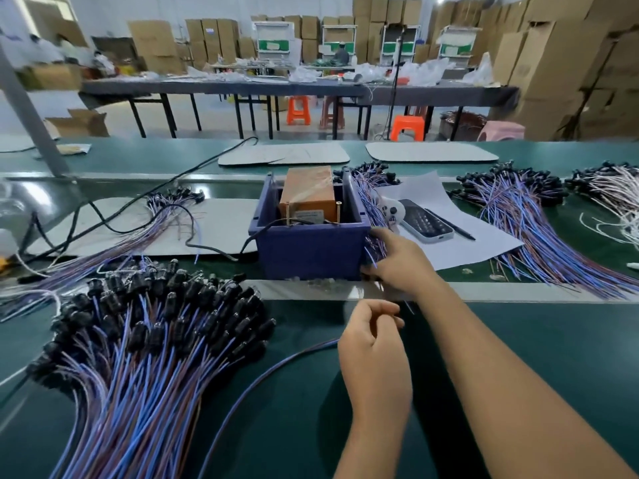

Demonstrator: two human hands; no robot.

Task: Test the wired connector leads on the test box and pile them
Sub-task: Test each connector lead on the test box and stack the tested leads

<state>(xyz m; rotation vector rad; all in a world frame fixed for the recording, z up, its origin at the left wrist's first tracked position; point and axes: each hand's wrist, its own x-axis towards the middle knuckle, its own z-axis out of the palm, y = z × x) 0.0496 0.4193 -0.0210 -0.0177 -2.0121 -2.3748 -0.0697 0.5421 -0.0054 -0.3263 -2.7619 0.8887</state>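
Head view: left hand fingers pinching lead, right hand fingers gripping leads beside test box; could snag neighbouring wires.

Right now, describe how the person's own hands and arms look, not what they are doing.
Both arms are bare up to the frame's edge: no sleeves in view. The left hand and the right hand wear no gloves. No rings, watch or wrist strap are visible on either. No markings show on them.
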